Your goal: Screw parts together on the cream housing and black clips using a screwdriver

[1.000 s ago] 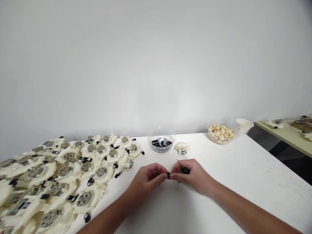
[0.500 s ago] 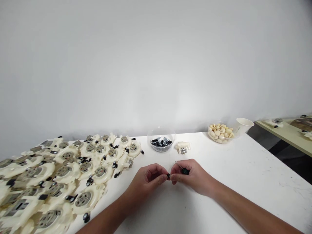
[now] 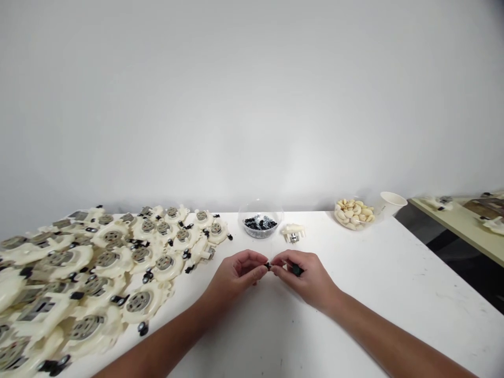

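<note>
Between the thumb and forefinger of my left hand (image 3: 236, 273) is a small black part (image 3: 268, 265), too small to make out fully. The fingertips of my right hand (image 3: 311, 275) close in at the same part from the other side. Tucked in my right hand is a screwdriver (image 3: 296, 270) with a dark green handle; its shaft is hard to see. Just beyond my hands stands a clear bowl (image 3: 261, 233) of small black parts and shiny metal pieces. Beside it lies a cream plastic piece (image 3: 293, 231) with a metal bit.
Many cream plastic housings (image 3: 165, 262) with round metal motors and black fittings crowd the table's left side. At the back right are a clear bowl of pale, rounded pieces (image 3: 354, 212) and a tilted white cup (image 3: 394, 202). Another table (image 3: 441, 215) stands beyond the right edge.
Both hands sit slightly higher in the view, still together at the small black part. The screwdriver's metal shaft, visible before, barely shows now. The whole view has shifted a little.
</note>
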{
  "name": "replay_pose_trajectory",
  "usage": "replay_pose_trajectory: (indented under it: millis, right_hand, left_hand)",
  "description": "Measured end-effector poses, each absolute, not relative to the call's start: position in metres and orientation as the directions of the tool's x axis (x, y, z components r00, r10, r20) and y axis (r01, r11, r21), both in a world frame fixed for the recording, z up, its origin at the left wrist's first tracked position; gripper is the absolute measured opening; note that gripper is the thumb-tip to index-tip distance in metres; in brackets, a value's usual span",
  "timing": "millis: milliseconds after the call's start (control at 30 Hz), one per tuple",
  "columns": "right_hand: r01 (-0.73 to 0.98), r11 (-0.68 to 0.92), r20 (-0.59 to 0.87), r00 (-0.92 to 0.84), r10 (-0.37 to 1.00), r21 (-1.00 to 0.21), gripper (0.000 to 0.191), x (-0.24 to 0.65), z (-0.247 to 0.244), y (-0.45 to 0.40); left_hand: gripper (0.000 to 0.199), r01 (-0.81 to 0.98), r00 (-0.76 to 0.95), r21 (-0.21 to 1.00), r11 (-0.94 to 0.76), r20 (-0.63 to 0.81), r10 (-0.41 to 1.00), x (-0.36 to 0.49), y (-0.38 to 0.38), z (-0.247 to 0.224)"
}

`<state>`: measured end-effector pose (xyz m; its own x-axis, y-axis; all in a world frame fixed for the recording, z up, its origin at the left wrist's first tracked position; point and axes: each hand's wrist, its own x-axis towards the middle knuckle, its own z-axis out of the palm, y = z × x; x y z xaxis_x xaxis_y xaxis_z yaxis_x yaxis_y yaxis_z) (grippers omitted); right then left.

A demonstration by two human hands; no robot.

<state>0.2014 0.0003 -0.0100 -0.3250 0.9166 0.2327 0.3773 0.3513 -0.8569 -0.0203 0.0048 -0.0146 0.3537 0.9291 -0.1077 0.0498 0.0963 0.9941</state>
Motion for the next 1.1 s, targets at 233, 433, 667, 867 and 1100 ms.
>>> replay_pose_trajectory:
  millis: [233,433,667,867,1100]
  right_hand:
    - [0.420,0.568,0.440,-0.367,0.820,-0.708,0.013,0.206,-0.013,0.001]
    - [0.441,0.648,0.517,-0.391,0.761,-0.621,0.009,0.210,-0.015,0.000]
    - [0.470,0.658,0.506,-0.421,0.753,-0.588,0.010,0.210,-0.015,-0.002]
    - [0.489,0.644,0.476,-0.434,0.765,-0.589,0.010,0.212,-0.015,-0.002]
    - [0.501,0.634,0.460,-0.436,0.773,-0.590,0.013,0.212,-0.013,-0.003]
  left_hand:
    - [0.029,0.022,0.337,0.990,0.139,-0.138,0.931,-0.018,0.002,-0.008]
    - [0.026,0.033,0.355,0.990,0.135,-0.138,0.925,-0.017,0.000,-0.006]
    - [0.024,0.047,0.358,0.989,0.140,-0.148,0.922,-0.018,-0.002,-0.008]
    - [0.024,0.062,0.367,0.991,0.122,-0.136,0.920,-0.019,-0.002,-0.010]
    - [0.023,0.067,0.361,0.991,0.118,-0.134,0.923,-0.017,-0.003,-0.009]
